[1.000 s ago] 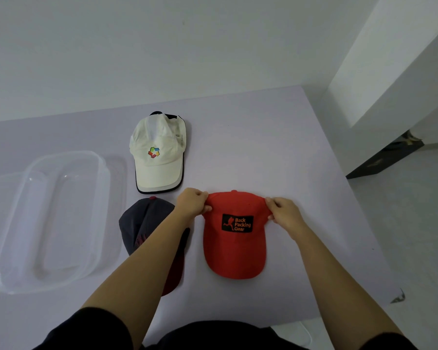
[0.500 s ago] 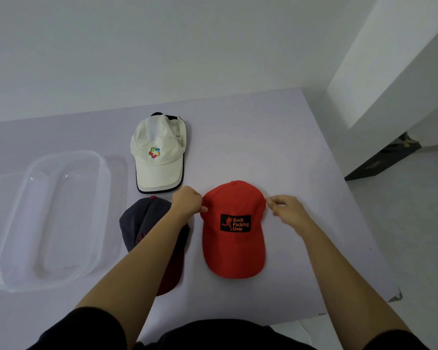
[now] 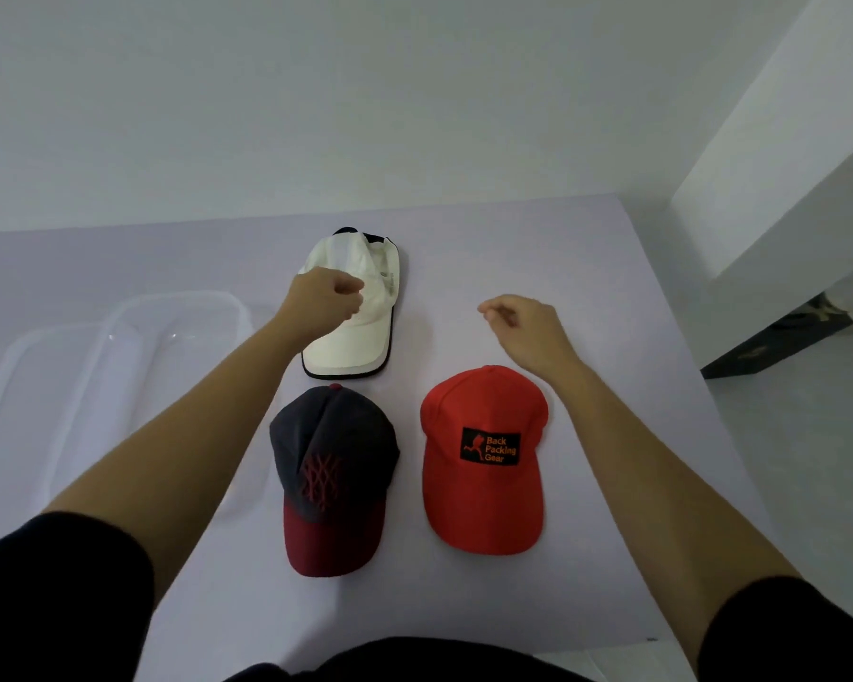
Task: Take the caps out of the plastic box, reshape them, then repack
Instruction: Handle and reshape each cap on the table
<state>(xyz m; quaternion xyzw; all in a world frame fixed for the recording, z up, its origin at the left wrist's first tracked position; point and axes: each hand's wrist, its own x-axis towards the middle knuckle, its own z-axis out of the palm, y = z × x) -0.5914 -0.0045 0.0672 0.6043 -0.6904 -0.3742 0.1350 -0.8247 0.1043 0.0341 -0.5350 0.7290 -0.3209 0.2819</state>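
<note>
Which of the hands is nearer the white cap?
The left. The left hand is over the white cap, fingers curled at its crown. The right hand hangs off to the cap's right, above bare table.

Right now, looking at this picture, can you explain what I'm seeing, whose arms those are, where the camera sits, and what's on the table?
There is no machine here. The two bare arms belong to a person wearing a camera on the head, so the one picture looks forward and down over their own hands.

On the pale table lie three caps: a white cap farthest away, a dark grey cap with a maroon brim nearer on the left, and a red cap with a "Back Packing Gear" patch nearer on the right. A clear plastic box sits empty at the left.

The left hand is over the white cap with fingers curled; whether it has a grip on the fabric is hard to tell. The right hand hangs loosely curled above the bare table beyond the red cap, holding nothing.
</note>
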